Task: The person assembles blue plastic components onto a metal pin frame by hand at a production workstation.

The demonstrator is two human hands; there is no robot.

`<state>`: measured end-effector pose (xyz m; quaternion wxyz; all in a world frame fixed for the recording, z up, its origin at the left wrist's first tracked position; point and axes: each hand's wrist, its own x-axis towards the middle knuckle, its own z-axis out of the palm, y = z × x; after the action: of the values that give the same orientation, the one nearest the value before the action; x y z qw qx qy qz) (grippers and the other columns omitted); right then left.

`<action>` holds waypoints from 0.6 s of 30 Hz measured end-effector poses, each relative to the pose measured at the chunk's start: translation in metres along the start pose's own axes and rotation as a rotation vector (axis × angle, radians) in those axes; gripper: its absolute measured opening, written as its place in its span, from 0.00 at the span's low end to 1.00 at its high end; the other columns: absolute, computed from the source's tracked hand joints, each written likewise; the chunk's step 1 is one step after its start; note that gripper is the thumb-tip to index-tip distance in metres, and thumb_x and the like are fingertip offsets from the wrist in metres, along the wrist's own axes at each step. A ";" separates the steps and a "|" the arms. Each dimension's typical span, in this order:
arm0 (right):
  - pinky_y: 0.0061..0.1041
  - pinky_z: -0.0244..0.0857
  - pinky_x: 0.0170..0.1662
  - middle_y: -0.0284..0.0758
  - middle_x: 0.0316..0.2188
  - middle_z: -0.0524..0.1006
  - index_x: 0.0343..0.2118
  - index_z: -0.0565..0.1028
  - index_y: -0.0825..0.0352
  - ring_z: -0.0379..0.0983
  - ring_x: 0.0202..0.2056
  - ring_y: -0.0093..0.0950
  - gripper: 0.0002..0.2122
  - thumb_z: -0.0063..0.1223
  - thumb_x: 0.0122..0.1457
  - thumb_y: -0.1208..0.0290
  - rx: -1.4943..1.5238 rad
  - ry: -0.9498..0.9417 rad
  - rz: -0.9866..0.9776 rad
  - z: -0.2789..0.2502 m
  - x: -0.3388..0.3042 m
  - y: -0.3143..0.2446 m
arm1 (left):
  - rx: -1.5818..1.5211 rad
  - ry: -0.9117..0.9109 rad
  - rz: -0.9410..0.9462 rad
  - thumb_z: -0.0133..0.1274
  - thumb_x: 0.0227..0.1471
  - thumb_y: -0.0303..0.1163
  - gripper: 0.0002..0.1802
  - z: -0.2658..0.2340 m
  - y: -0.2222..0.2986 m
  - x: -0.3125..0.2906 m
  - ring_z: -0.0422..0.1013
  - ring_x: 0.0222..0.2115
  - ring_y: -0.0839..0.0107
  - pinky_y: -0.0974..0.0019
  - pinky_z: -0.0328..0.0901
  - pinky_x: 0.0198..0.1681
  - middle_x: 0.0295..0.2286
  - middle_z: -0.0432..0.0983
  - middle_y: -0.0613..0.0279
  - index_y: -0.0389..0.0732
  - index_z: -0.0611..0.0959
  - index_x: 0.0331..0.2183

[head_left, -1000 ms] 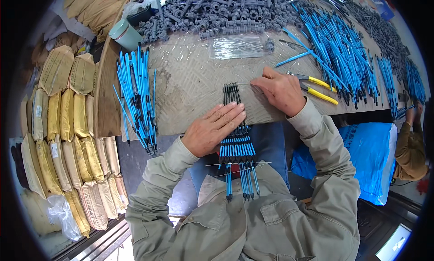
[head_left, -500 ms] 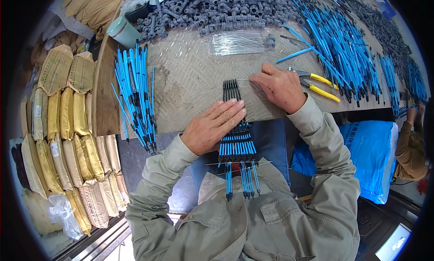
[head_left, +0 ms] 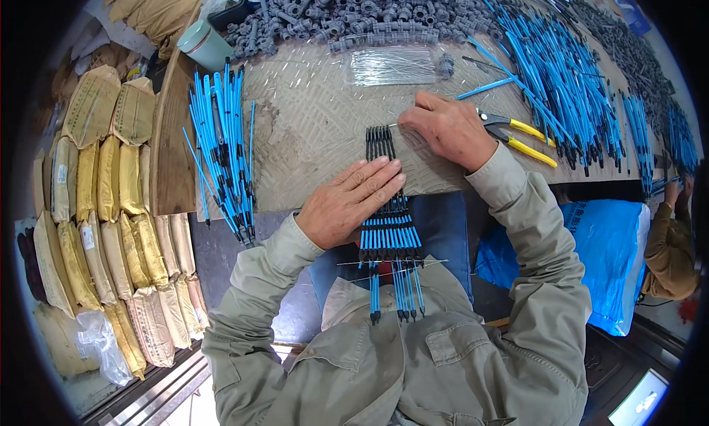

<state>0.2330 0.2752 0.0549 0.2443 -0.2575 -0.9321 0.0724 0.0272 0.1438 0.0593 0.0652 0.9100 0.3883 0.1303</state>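
A row of blue and black rods [head_left: 390, 238] lies side by side over the table's front edge, fanning out toward my lap, crossed by thin metal wires [head_left: 354, 263]. My left hand [head_left: 354, 197] rests flat across their black upper part, fingers stretched out. Just right of the rods' far ends, my right hand [head_left: 450, 131] pinches a thin metal wire [head_left: 396, 125] that points left at the black tips. Whether the wire has entered the tips is too small to tell. Yellow-handled pliers [head_left: 521, 134] lie right beside my right hand.
Beyond my hands sits a clear tray of metal wires [head_left: 391, 66], backed by a heap of grey plastic fittings [head_left: 354, 12]. Blue rods lie bundled at left [head_left: 219, 145] and piled at right [head_left: 561, 86]. A light green cup [head_left: 204, 46] stands back left. Another person's sleeve [head_left: 670, 256] shows far right.
My right hand has moved slightly left, bringing the wire closer to the rods' far ends. My left hand remains flat on the rods.
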 end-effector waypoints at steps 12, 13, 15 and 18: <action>0.35 0.61 0.27 0.36 0.26 0.68 0.28 0.68 0.63 0.69 0.27 0.40 0.01 0.46 0.52 0.73 0.044 -0.107 0.033 0.004 0.012 -0.010 | -0.028 0.026 0.011 0.47 0.41 0.26 0.33 0.007 -0.003 -0.005 0.55 0.56 0.63 0.60 0.52 0.58 0.55 0.57 0.58 0.40 0.64 0.54; 0.35 0.61 0.27 0.36 0.26 0.68 0.28 0.68 0.63 0.69 0.28 0.40 0.02 0.46 0.52 0.73 0.063 -0.086 0.013 0.005 0.014 -0.010 | -0.041 0.027 0.013 0.47 0.40 0.26 0.34 0.007 -0.004 -0.005 0.55 0.56 0.64 0.61 0.51 0.58 0.55 0.56 0.58 0.40 0.64 0.54; 0.34 0.61 0.27 0.36 0.26 0.68 0.28 0.68 0.63 0.69 0.27 0.39 0.02 0.46 0.52 0.73 0.069 -0.079 0.000 0.006 0.016 -0.012 | -0.067 0.026 0.018 0.47 0.40 0.25 0.34 0.008 -0.005 -0.006 0.54 0.56 0.64 0.61 0.51 0.58 0.56 0.56 0.58 0.40 0.64 0.54; 0.32 0.62 0.26 0.36 0.25 0.68 0.27 0.67 0.64 0.69 0.27 0.38 0.02 0.47 0.51 0.73 0.079 -0.053 -0.009 0.003 0.012 -0.014 | -0.069 0.040 0.012 0.47 0.40 0.26 0.34 0.009 -0.003 -0.005 0.55 0.56 0.65 0.61 0.51 0.58 0.56 0.56 0.59 0.40 0.64 0.54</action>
<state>0.2160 0.2696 0.0607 0.2300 -0.2414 -0.9358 0.1148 0.0240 0.1423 0.0490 0.0882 0.9066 0.3795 0.1622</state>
